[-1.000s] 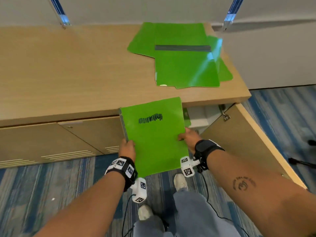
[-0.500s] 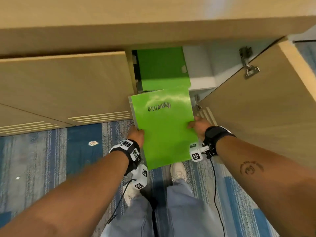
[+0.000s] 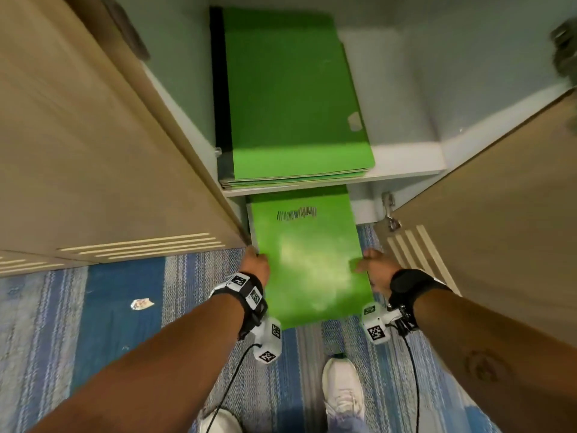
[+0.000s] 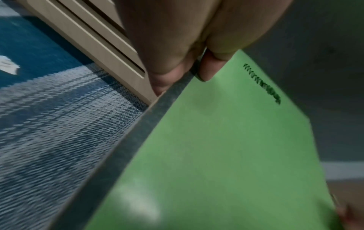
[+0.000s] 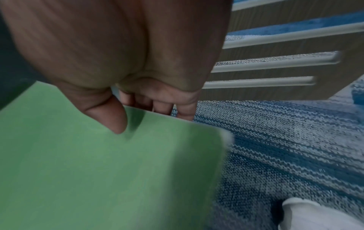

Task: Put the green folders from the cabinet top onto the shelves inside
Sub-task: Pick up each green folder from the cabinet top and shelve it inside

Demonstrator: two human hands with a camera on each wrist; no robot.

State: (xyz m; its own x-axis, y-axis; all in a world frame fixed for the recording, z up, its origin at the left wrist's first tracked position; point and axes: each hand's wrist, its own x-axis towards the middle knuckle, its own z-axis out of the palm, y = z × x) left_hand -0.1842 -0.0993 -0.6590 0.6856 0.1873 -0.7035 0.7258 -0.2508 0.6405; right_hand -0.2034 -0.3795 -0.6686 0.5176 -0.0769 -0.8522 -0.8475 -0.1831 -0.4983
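Observation:
A green folder (image 3: 309,260) with a black scribble near its far end is held flat, its far edge passing under the upper shelf (image 3: 406,165) of the open cabinet. My left hand (image 3: 256,266) pinches its grey spine edge, thumb on top (image 4: 208,70). My right hand (image 3: 373,267) holds the opposite edge, thumb on top and fingers beneath (image 5: 116,118). The same folder fills the left wrist view (image 4: 226,147) and the right wrist view (image 5: 102,171). A stack of green folders (image 3: 293,98) lies on the upper shelf.
The closed cabinet door (image 3: 93,135) stands at the left and the open door (image 3: 499,229) with its hinge (image 3: 390,214) at the right. Blue striped carpet (image 3: 93,307) with a paper scrap (image 3: 142,304) lies below. My white shoes (image 3: 343,392) stand near the cabinet.
I have crouched and come closer to the cabinet. The folder has moved forward and down, so its far edge now reaches in beneath the upper shelf. Both hands keep their hold.

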